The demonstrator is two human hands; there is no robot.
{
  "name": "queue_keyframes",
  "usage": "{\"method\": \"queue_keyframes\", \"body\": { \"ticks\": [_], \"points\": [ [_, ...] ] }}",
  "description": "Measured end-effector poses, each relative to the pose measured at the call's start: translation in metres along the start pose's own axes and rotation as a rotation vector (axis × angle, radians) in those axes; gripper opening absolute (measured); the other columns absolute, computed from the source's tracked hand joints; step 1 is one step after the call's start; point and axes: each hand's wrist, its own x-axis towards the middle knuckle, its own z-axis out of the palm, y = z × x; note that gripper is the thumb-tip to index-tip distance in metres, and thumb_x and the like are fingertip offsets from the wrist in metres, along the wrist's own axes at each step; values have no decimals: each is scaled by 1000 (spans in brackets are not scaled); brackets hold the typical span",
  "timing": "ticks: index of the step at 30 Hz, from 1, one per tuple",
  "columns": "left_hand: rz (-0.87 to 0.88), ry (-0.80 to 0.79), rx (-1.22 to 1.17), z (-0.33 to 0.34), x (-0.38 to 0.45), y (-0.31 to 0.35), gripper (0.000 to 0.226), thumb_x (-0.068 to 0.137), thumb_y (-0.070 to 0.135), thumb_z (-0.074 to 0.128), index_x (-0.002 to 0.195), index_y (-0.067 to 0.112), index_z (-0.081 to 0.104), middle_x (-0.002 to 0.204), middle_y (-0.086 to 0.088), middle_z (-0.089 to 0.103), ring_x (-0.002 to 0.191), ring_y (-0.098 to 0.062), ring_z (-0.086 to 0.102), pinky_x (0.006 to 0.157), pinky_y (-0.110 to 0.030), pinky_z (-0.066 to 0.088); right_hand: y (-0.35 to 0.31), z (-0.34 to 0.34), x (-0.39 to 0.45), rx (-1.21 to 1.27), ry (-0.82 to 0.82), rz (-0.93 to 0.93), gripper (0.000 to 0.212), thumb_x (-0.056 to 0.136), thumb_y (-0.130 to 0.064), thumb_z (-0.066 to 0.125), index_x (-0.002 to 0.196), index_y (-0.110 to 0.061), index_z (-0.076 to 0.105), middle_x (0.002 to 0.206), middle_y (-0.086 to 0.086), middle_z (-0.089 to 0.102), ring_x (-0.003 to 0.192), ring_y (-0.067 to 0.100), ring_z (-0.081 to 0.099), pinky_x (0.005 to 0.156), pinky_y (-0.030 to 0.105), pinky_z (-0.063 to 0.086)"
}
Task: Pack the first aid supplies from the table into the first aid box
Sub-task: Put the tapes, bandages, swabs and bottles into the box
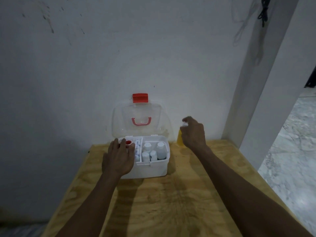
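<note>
Just beyond right hand (194,132): upright yellow bottle (179,138), fingers curled around its white top, grip unclear. Left hand (118,157) flat, open on first aid box (152,168) leftward.

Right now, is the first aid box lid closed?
No, the clear lid stands open, upright against the wall behind the first aid box.
</note>
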Motion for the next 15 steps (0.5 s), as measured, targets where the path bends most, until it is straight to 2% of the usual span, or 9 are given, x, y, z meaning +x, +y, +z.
{"method": "queue_keyframes", "body": {
  "ticks": [2,4,9,12,15],
  "points": [
    [4,3,4,0,-1,0,63,97,54,18,148,19,29,159,-11,25,148,-30,20,113,-56,30,-28,-13,7,47,43,-71,26,95,-12,49,117,-9,63,113,17,69,96,32,64,74,29,45],
    [9,10,9,0,0,0,62,98,52,18,148,19,30,159,-12,24,148,-30,19,114,-56,29,-56,-21,10,93,31,-132,28,94,-12,52,119,-9,63,116,14,68,101,29,64,73,25,42],
    [8,19,12,1,1,-3,59,98,52,17,145,21,34,158,-11,27,147,-29,22,112,-56,31,-86,1,6,76,-136,-188,32,91,-16,62,122,-10,63,127,10,64,111,27,61,82,19,35],
    [17,24,19,2,1,-4,58,97,52,16,142,22,37,155,-11,32,143,-29,28,109,-56,36,-82,20,2,45,-202,-191,32,90,-15,63,122,-9,64,126,11,65,110,29,63,83,23,41],
    [4,14,4,3,1,-4,57,98,51,17,144,22,36,158,-10,26,147,-29,22,113,-56,30,-75,34,-1,-17,-261,-193,34,88,-13,64,121,-7,65,126,13,64,111,30,61,87,29,47]
  ]
}}
